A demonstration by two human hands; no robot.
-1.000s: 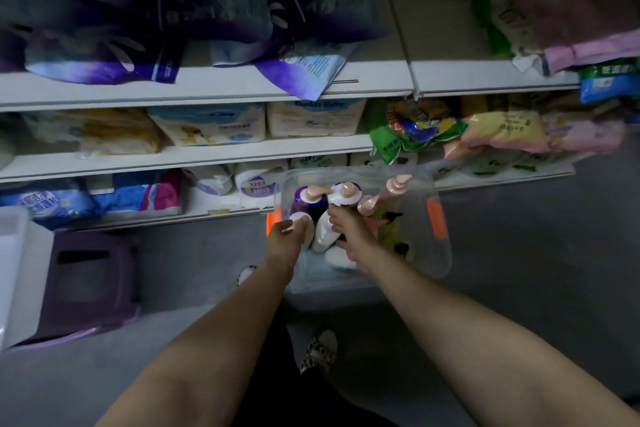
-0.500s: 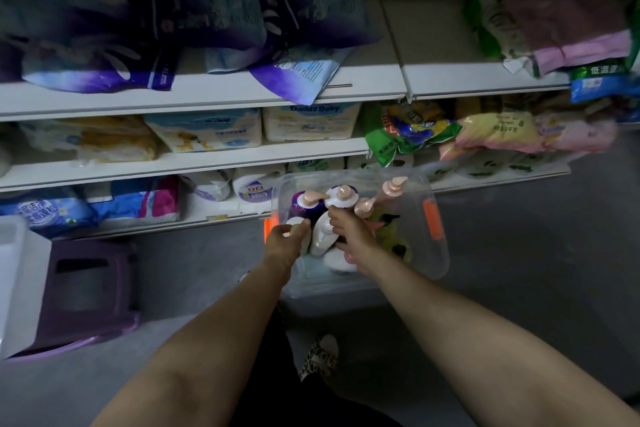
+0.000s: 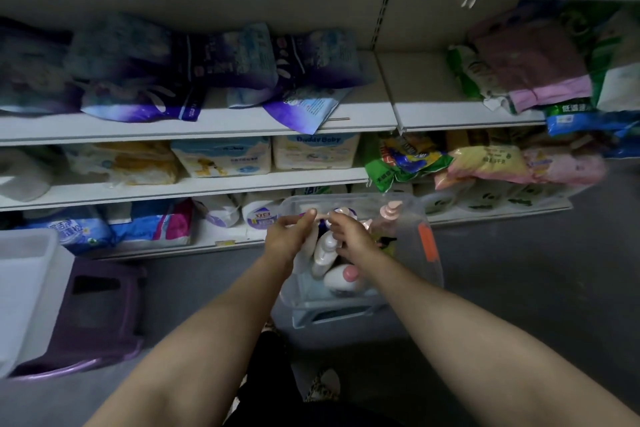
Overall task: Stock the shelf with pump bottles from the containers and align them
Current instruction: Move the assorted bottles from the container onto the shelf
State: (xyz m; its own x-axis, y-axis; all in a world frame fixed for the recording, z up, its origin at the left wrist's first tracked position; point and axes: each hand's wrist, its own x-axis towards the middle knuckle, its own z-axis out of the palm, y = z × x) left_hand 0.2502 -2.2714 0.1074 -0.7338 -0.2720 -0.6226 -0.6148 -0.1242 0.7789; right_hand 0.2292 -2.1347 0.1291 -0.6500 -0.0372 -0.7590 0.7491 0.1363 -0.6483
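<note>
A clear plastic container [image 3: 429, 274] sits on the floor in front of the shelves, with several pump bottles inside. My left hand [image 3: 289, 239] grips a pump bottle at the container's left side, mostly hidden by the hand. My right hand [image 3: 351, 236] is curled round the neck of a white pump bottle [image 3: 323, 253] in the middle. A white bottle with a pink cap [image 3: 341, 277] lies below it. A pink pump head [image 3: 389, 210] stands at the back right.
White shelves [image 3: 221, 123] hold purple packs, nappy packs and snack bags. The upper middle shelf section [image 3: 426, 90] right of the purple packs is bare. A purple stool [image 3: 90, 315] and a white bin [image 3: 24, 288] stand at the left. Grey floor [image 3: 536, 288] lies to the right.
The view has tilted up, showing more of the top shelf. Both hands have risen slightly within the container and drawn closer together, still holding bottles.
</note>
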